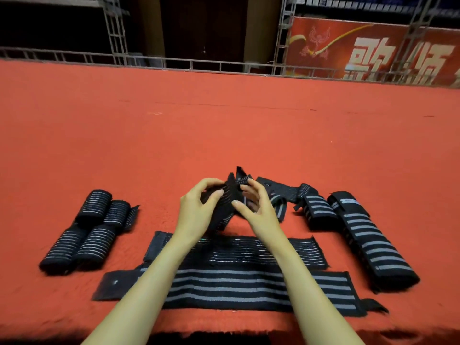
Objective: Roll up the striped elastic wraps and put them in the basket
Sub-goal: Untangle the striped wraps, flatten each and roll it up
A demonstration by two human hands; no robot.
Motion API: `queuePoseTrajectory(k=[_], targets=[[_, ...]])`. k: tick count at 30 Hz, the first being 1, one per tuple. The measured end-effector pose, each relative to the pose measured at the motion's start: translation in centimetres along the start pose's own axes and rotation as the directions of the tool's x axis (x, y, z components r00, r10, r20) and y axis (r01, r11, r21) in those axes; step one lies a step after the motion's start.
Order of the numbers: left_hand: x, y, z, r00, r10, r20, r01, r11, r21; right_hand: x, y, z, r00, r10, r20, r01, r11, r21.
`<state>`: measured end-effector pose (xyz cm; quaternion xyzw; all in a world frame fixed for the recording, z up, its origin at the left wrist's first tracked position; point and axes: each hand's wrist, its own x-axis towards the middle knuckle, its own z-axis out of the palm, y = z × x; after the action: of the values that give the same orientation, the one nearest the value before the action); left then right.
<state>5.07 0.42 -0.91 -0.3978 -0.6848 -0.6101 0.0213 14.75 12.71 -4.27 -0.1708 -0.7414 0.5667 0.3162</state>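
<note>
Both hands hold one black wrap with thin grey stripes (231, 192) lifted above the red cloth. My left hand (199, 207) grips its left side, and my right hand (254, 202) pinches the right side; its tail hangs down between them. Several rolled wraps (84, 232) lie in a cluster at the left. Under my forearms lie two flat wraps, a thin-striped one (249, 250) and a wide-striped one (236, 290). At the right lie a long folded wide-striped wrap (373, 245) and a smaller one (316, 207). No basket is in view.
The red cloth (224, 125) covers the whole work surface up to a metal truss rail (174, 63) at the back. A red banner with pale characters (373, 51) stands at the back right. The cloth's frayed front edge runs along the bottom.
</note>
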Motion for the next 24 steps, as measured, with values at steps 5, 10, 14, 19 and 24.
queuePoseTrajectory(k=[5, 10, 14, 19, 24], targets=[[-1.9, 1.0, -0.6, 0.999, -0.034, -0.005, 0.034, 0.998, 0.045, -1.2, -2.2, -0.8, 0.996, -0.061, -0.065, 0.063, 0.998, 0.031], [-1.9, 2.0, -1.3, 0.973, 0.179, 0.148, -0.207, 0.957, 0.201, -2.9, -4.4, -1.3, 0.976, -0.189, 0.104, 0.212, 0.928, -0.305], [-1.4, 2.8, -1.4, 0.939, 0.296, 0.174, -0.337, 0.889, 0.311, -3.2, -5.5, -2.0, 0.973, -0.225, 0.058, 0.232, 0.938, -0.257], [-1.5, 4.5, -1.0, 0.992, 0.052, -0.111, -0.058, 0.997, -0.048, -3.8, -3.6, -1.3, 0.995, -0.028, 0.092, 0.04, 0.992, -0.122], [-1.3, 3.2, -2.1, 0.961, -0.172, -0.217, 0.105, 0.952, -0.288, -4.3, -1.1, -2.0, 0.997, 0.074, 0.035, -0.059, 0.95, -0.307]])
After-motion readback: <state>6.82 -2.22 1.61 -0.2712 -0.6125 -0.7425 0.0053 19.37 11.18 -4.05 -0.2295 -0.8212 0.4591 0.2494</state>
